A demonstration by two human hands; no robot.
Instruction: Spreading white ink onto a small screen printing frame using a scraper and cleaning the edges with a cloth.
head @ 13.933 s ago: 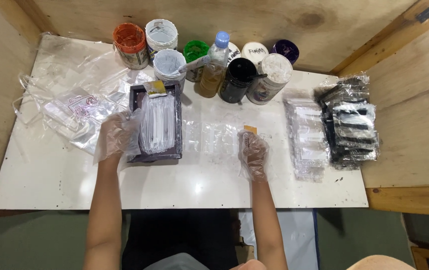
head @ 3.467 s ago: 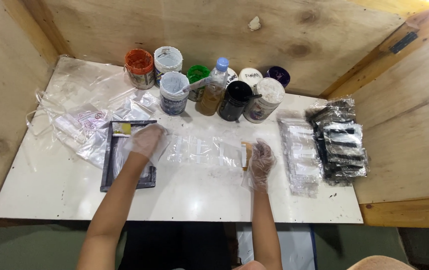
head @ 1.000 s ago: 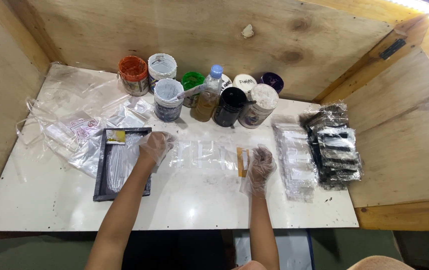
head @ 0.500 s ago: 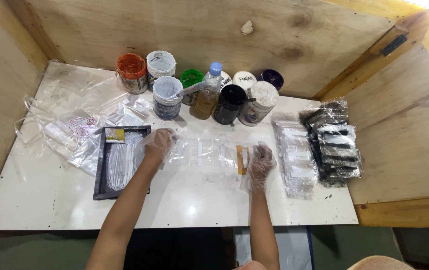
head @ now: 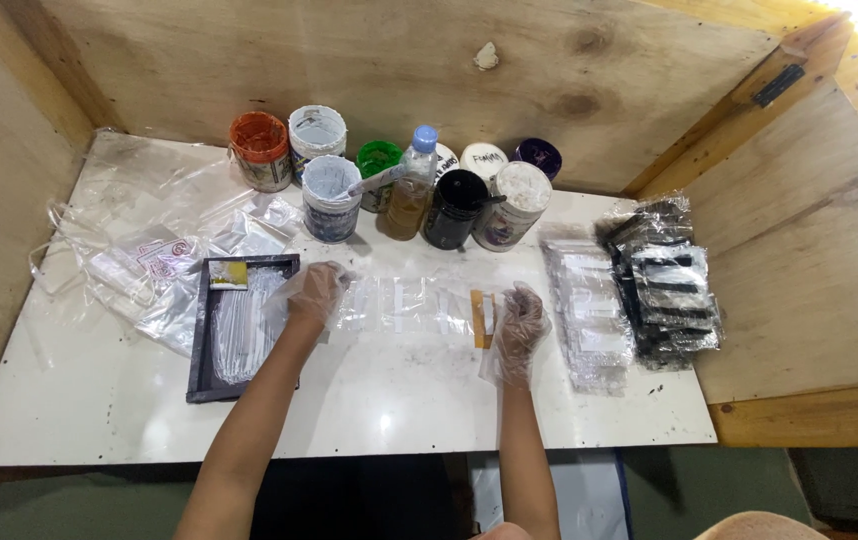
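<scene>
Both my hands wear thin clear plastic gloves. My left hand (head: 311, 293) rests at the left end of a long clear plastic packet (head: 411, 305) lying flat on the white table (head: 99, 400), fingers down on it. My right hand (head: 519, 326) presses on the packet's right end beside its yellow-brown tab (head: 478, 318). A black tray (head: 201, 340) holding clear packets sits just left of my left hand.
Several paint tubs and a bottle (head: 411, 195) stand in a row at the back. Crumpled clear bags (head: 149, 260) lie at the left. Stacks of clear packets (head: 589, 310) and black packets (head: 671, 290) sit at the right. Wooden walls enclose the table.
My left hand has shifted slightly right, off the tray's edge onto the packet's left end. My right hand stays on the right end by the tab.
</scene>
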